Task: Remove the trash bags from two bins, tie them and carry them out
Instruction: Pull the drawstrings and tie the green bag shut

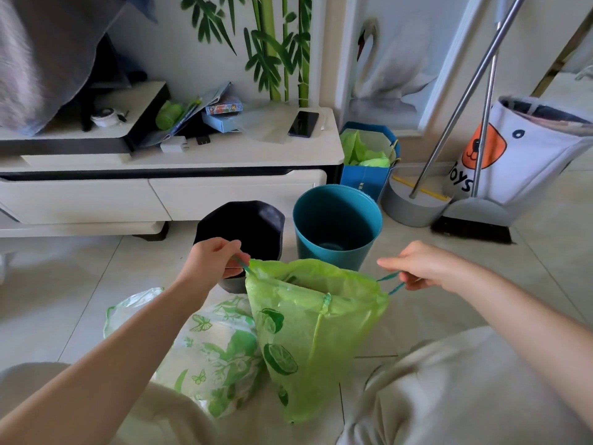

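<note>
Tiled floor (96, 277) below both emptied bins; at frame centre, left hand (211, 261) and right hand (423, 268) pinch the green bag (317, 335) drawstrings apart. Tying step: next, probably cinch and knot.

A white fabric storage basket (526, 149) with an orange cartoon dog face stands on the floor at the right. Dark blue lettering low on its side reads "oys", the visible part of a word; a metal handle crosses in front of where the first letter sits. A blue paper carrier bag (365, 178) beside the white cabinet bears a few small pale characters on its front, too small to read. A small colourful box (223, 108) on the cabinet top carries printing that is blurred and unreadable.
</note>
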Available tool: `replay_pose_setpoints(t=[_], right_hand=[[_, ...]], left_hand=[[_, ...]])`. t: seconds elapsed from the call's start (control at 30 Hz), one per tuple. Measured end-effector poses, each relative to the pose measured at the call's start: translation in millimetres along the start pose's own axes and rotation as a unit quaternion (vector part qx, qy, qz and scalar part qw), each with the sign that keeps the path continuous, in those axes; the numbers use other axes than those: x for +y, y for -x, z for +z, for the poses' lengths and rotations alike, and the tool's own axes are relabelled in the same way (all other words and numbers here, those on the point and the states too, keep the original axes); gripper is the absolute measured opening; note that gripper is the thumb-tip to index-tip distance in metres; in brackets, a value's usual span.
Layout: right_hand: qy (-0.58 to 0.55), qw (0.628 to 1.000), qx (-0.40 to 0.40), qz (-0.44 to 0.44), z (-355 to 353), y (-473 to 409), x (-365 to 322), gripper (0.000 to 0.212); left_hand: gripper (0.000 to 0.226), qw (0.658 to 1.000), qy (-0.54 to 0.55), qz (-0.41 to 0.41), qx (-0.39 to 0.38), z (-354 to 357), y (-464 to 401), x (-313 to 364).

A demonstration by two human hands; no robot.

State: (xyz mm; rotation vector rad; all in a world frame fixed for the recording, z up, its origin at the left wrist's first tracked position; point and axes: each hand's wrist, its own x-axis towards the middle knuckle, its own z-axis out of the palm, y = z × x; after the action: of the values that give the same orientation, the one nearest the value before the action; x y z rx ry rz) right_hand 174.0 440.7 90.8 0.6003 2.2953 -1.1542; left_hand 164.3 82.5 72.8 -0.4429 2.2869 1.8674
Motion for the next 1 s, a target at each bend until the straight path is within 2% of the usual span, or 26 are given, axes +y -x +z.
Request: replay_pose_setpoints(t=[0.1,0.2,0.37,0.47,0.53,0.57,0.7,0.8,0.9,1.0], right_hand=[[0.055,0.997,-0.046,0.028,-4,6,0,0.024],[0.038,0.998,-0.057,0.008,-10,10,-2,0.013],[-0.117,0.984,-0.040,-0.128,-26,27,-20,0.020],[-0.237,0.946,-0.047,-0.218,-31,39,-37,0.029],[-0.325,0.910,-0.042,-0.252,-34,46,-47,0.026],[-0.336,0.905,-0.028,-0.258,-33,48,-51,0.024],[-0.193,0.957,0.033,-0.215,-18,49,-51,0.025],[-0.216,0.940,0.060,-0.258,-15,53,-57,0.018],[-0.236,0.931,0.065,-0.270,-15,56,-66,0.017],[-0.198,0.944,0.039,-0.261,-7,55,-71,0.013]], left_hand=[[0.029,0.999,0.038,-0.005,-0.004,2,4,8],[0.023,0.999,0.050,-0.006,0.001,4,8,15],[0.016,0.997,0.058,0.047,-0.021,12,20,36],[0.016,0.991,0.075,0.103,-0.032,19,26,57],[0.015,0.984,0.110,0.139,-0.033,22,28,68],[0.015,0.981,0.120,0.149,-0.036,23,29,71],[0.019,0.990,0.033,0.137,-0.031,35,28,65],[0.018,0.987,0.049,0.155,-0.001,35,23,64],[0.022,0.985,0.059,0.157,-0.033,39,20,71],[0.021,0.983,-0.009,0.170,-0.074,51,23,76]])
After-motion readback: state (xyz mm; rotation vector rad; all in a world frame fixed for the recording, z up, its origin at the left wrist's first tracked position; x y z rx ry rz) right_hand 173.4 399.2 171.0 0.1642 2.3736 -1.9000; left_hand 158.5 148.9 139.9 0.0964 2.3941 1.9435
